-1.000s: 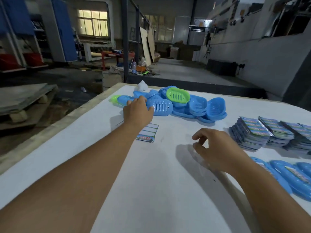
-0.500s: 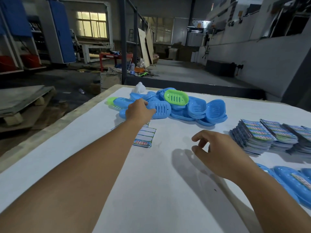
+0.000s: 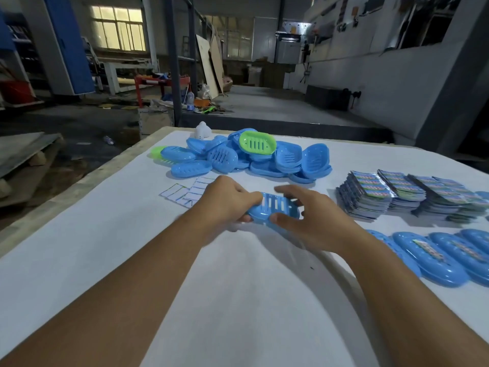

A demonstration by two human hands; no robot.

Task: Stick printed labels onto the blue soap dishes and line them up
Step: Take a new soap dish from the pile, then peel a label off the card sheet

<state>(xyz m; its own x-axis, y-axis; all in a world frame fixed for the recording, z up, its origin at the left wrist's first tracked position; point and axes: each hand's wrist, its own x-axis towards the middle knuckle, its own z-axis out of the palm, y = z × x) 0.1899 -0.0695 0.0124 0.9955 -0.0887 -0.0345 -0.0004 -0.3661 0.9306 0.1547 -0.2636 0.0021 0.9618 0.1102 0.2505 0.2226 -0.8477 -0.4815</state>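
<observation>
Head view, held dish: a blue soap dish (image 3: 274, 211) sits between both hands above the white table (image 3: 238, 300), slotted face up, its long axis running left to right, tilted slightly.
Left hand (image 3: 225, 201): fingers curled round the dish's left end, grasping it.
Right hand (image 3: 307, 211): thumb under the near rim, fingers arched over the right end, grasping it too; both hands are equally near.
Labels: a few loose printed labels (image 3: 185, 193) lie just beyond the left fingers; the stacked labels (image 3: 370, 194) lie to the right of the right fingers, near.
Step, as I judge it: the dish bears no label yet, so sticking comes next.
Lined-up row: labelled dishes (image 3: 434, 254) lie right of the right wrist.
Open room: bare table nearer than the fingers; the unlabelled dish pile (image 3: 246, 157) crowds the far side.
</observation>
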